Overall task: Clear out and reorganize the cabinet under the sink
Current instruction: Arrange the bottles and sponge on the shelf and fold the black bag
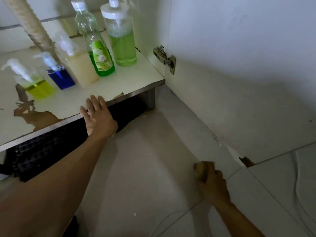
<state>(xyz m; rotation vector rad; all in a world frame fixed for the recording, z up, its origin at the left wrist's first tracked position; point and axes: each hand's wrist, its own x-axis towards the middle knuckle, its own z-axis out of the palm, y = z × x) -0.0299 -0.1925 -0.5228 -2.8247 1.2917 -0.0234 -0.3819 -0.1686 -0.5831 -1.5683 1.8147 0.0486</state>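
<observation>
Cabinet floor [130,77]: white board, its surface peeled to brown at the front left, metal strip along the front edge, raised above the tiled floor [145,177] on a short leg.

Contents, left to right along the board:
- pump bottle of yellow liquid [36,86], blurred;
- pump bottle of blue liquid [59,77], just beside it;
- pump bottle of cream liquid [82,69], larger, blurred;
- clear bottle with green label [98,53], green liquid low in it, white cap;
- tall pump dispenser of pale green liquid [120,40], nearest the right wall.

A pale ribbed drain hose [32,24] slants down behind the small bottles.

Cabinet door [239,74]: swung open at right, hung on a metal hinge [165,58].

Left hand [97,115]: fingers straight and spread, palm down, fingertips resting on the front edge of the board, grasping nothing.

Right hand [212,183]: low over the tiles near the door's bottom corner, fingers curled round a tan sponge-like object [202,169]; what it is exactly cannot be told.

A dark grille [51,142] shows under the board.
</observation>
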